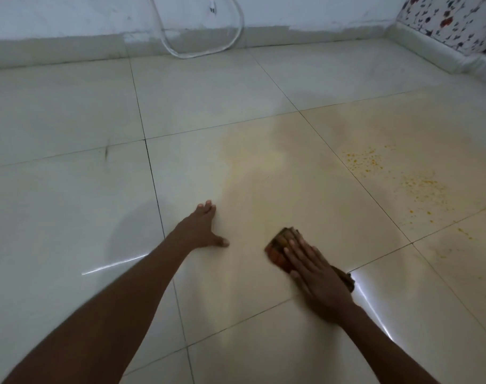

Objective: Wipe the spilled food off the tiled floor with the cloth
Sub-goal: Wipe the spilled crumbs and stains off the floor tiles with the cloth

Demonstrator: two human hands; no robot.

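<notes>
My right hand (312,268) lies flat on a brownish orange cloth (278,249), pressing it onto the cream tiled floor (70,206). Only the cloth's front part and a corner behind the hand show. My left hand (201,227) rests palm down on the tile to the cloth's left, fingers spread, holding nothing. Orange specks of spilled food (419,187) lie scattered on the tile to the far right of the cloth, apart from it. A faint yellowish smear (244,167) spreads on the tile beyond both hands.
A white wall with a grey skirting (70,48) runs along the back. A clear hose loop (197,49) hangs against it. A floral-patterned surface (452,20) with a raised ledge stands at the back right. Dark grout lines cross the floor.
</notes>
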